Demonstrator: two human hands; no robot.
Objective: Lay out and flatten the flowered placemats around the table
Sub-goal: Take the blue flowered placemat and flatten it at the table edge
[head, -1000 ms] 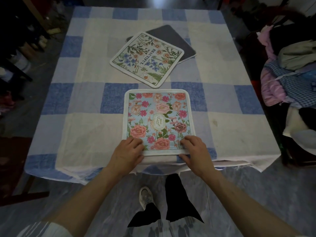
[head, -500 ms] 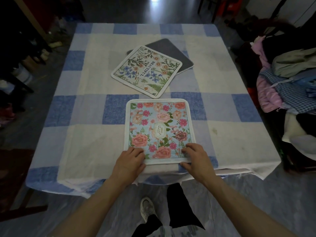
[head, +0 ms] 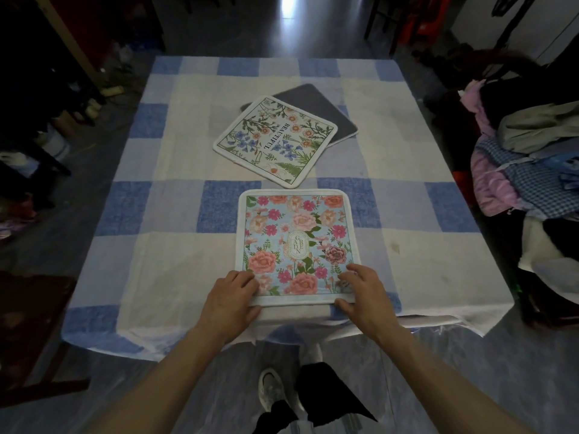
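Observation:
A pink-flowered placemat (head: 297,233) with a light blue ground lies flat at the near edge of the table (head: 156,252), which wears a blue and white checked cloth. My left hand (head: 232,299) grips its near left corner, fingers on top and thumb at the edge. My right hand (head: 363,292) pinches the near right corner the same way. Farther back, a white placemat (head: 275,139) with blue and orange flowers lies turned at an angle. It partly covers a dark grey mat (head: 329,111).
A heap of clothes (head: 526,170) is piled to the right of the table. Dark furniture (head: 34,324) stands at the near left, and clutter lines the floor on the far left. My foot (head: 272,393) is below the table's edge.
My view has tilted up, showing more of the table's far end. Both hands stay on the near edge of the pink-flowered placemat, which has barely shifted.

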